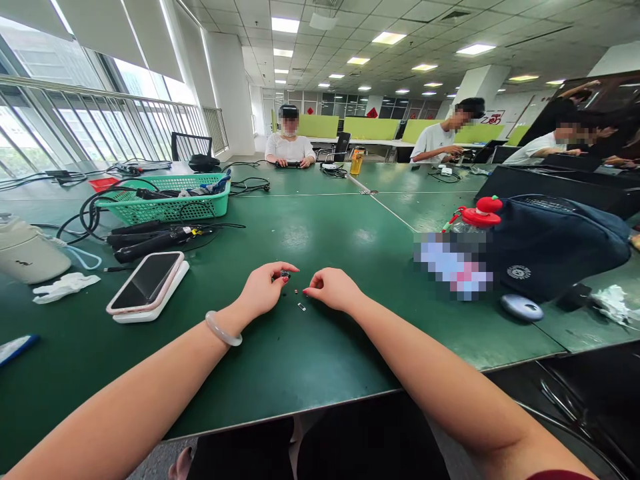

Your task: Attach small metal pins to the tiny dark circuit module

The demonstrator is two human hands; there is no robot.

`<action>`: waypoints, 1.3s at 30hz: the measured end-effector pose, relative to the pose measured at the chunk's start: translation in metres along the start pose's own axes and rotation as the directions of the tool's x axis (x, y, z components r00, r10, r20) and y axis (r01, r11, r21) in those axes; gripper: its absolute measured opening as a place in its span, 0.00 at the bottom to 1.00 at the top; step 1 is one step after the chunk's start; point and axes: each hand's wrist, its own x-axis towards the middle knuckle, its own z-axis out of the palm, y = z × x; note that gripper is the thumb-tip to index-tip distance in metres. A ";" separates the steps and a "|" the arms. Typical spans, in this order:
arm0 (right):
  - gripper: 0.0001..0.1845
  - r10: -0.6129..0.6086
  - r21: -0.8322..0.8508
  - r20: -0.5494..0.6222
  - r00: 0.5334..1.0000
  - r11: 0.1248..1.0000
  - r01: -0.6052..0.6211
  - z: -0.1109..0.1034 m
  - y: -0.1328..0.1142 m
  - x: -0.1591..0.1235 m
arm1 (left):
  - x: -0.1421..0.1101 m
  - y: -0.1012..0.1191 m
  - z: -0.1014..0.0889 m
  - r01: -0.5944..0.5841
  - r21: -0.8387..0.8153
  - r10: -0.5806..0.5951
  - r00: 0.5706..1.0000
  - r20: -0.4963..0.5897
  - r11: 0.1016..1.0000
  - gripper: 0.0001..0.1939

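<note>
Between thumb and fingers, my left hand [265, 288] pinches a small dark part [285, 274], too small to name. Across a narrow gap, my right hand [334, 289] rests low over the green table [310, 360], thumb and index finger brought together near the surface. Whether anything sits in that pinch is too small to tell. On the table between the hands lie a tiny reddish piece [296, 291] and, closer to me, a small white-and-black rectangular piece [301, 307]. A few dark specks lie near my left fingertips.
At left are two stacked phones [147, 287], black handled tools [150, 239], a green basket [175, 210] of cables and a beige bottle [30, 253]. A navy bag [560, 247], a red-capped bottle [475, 217] and a mouse [521, 308] stand right. Several people sit beyond.
</note>
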 end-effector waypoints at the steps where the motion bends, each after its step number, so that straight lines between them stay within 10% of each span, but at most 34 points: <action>1: 0.11 -0.002 -0.015 0.010 1.000 1.000 0.003 0.002 0.000 0.000 | 0.000 0.000 0.001 -0.003 -0.001 0.003 1.000 0.003 1.000 0.14; 7: 0.06 -0.061 -0.057 0.018 0.998 0.996 0.062 0.009 -0.005 0.000 | -0.001 -0.009 0.006 0.053 0.016 -0.053 0.999 0.004 0.998 0.13; 20: 0.05 -0.108 -0.052 -0.085 0.991 0.993 0.103 0.003 -0.003 0.001 | 0.001 -0.016 0.019 0.209 -0.472 -0.138 0.974 0.182 0.857 0.17; 39: 0.12 -0.354 -0.214 -0.152 0.923 0.923 0.319 -0.005 -0.018 -0.011 | 0.001 -0.008 0.007 0.047 -0.112 -0.039 0.997 0.073 0.993 0.14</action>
